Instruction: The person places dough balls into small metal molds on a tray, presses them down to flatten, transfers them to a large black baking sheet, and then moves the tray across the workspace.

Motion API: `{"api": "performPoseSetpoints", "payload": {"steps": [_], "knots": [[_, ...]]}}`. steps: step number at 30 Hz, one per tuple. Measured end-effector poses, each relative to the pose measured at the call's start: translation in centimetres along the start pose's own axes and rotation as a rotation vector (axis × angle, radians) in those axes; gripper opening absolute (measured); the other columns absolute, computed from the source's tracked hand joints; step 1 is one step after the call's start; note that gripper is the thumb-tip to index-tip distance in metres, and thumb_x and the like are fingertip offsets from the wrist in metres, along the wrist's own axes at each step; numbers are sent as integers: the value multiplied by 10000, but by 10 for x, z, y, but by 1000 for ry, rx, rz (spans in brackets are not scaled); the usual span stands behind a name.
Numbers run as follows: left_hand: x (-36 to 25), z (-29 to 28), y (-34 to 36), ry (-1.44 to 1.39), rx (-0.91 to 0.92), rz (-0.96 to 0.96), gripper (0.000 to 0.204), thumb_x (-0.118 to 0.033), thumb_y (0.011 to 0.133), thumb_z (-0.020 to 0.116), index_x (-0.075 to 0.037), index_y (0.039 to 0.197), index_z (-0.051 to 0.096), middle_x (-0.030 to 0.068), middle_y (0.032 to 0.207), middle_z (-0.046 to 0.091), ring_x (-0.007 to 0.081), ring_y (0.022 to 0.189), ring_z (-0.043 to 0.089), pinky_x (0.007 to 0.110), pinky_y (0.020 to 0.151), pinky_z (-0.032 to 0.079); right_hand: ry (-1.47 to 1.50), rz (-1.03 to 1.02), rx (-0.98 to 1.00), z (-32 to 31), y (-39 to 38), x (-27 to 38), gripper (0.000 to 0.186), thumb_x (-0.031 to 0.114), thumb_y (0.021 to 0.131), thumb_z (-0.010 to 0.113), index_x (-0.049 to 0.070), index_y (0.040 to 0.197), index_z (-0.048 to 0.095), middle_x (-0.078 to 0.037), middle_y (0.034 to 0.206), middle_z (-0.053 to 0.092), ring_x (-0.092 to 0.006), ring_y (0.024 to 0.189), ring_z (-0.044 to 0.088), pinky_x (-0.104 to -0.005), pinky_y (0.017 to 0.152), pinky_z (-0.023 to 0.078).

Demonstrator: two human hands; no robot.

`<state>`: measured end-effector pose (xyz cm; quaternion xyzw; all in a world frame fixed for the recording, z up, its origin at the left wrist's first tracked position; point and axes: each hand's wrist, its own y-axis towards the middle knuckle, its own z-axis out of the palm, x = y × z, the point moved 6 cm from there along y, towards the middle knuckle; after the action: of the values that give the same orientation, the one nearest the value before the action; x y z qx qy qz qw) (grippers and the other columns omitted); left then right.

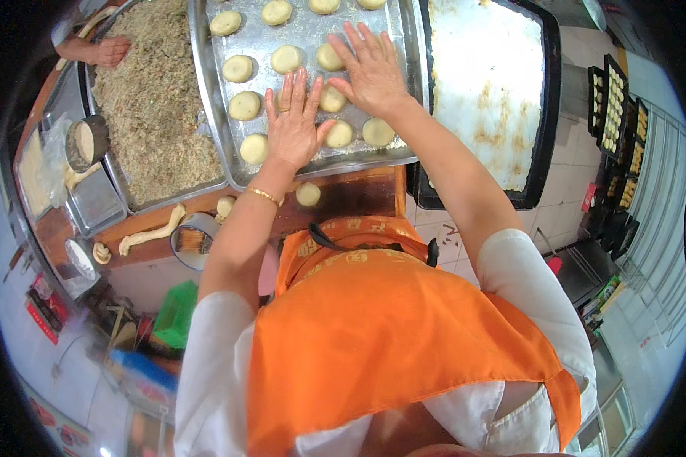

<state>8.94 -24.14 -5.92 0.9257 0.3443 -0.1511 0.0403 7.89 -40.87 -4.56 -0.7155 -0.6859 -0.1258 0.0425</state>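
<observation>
Wooden worktable (pixel 373 186) in a tiled work area, dark trays of pale pieces (pixel 613 107) racked far right. Silver tray (pixel 404 46) sits on the table, dough discs (pixel 286 59) set out on it in rough rows. Filling tray (pixel 156 107) adjoins on the left, heaped with a crumbly tan-brown mix; another person's hand (pixel 110 51) rests at its far left edge. Black-rimmed pan (pixel 552 84) on the right, pale inside with brown stains.

Left hand (pixel 296 126): palm down, fingers straight and slightly parted, over the middle of the discs; one disc mostly hidden under its fingers, another beside its thumb. Right hand (pixel 373 76): palm down, fingers fanned, thumb out, farther up and right; one disc by its fingers, one by its thumb. Neither hand pinches anything; can't tell how firmly either presses. One disc shows between the two hands; others lie left of the left hand and below the right.

Discs: round, flattish, pale yellow, smooth-looking, some faintly speckled, spaced apart. Loose disc (pixel 308 193) on the wood, just below the tray. Dough strip (pixel 152 232) and a pot with a brush (pixel 194 241) farther left.
</observation>
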Motion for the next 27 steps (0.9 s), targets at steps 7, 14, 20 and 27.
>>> {"api": "performPoseSetpoints", "payload": {"steps": [7,14,20,27], "knots": [[3,21,-2,64,69,2,867,-525,905,637,-207,1613,250,113,1690,122,338,1559,71,684,1173,61,8,-6,73,24,-5,-10,724,556,946,567,327,1582,307,-100,1646,258,-317,1522,227,-589,1229,111],[-2,17,-1,72,54,-6,865,-529,902,637,-191,1605,263,129,1685,128,350,1555,79,692,1166,72,41,-17,14,17,-5,-9,738,511,910,628,291,1560,357,-108,1605,333,-323,1496,280,-588,1211,155],[-9,-21,-40,-152,32,-60,769,-217,833,767,-104,1508,417,222,1557,293,414,1452,279,578,1152,269,218,-1,58,-32,-34,2,601,201,844,712,220,1417,533,-141,1410,497,-351,1294,466,-512,1072,385],[-4,-14,-49,-80,149,-132,593,-107,768,791,-50,1315,570,250,1314,448,430,1163,529,470,963,504,94,188,257,-9,-57,-12,617,102,754,750,192,1340,580,-154,1246,536,-382,1162,513,-466,999,457]]}}
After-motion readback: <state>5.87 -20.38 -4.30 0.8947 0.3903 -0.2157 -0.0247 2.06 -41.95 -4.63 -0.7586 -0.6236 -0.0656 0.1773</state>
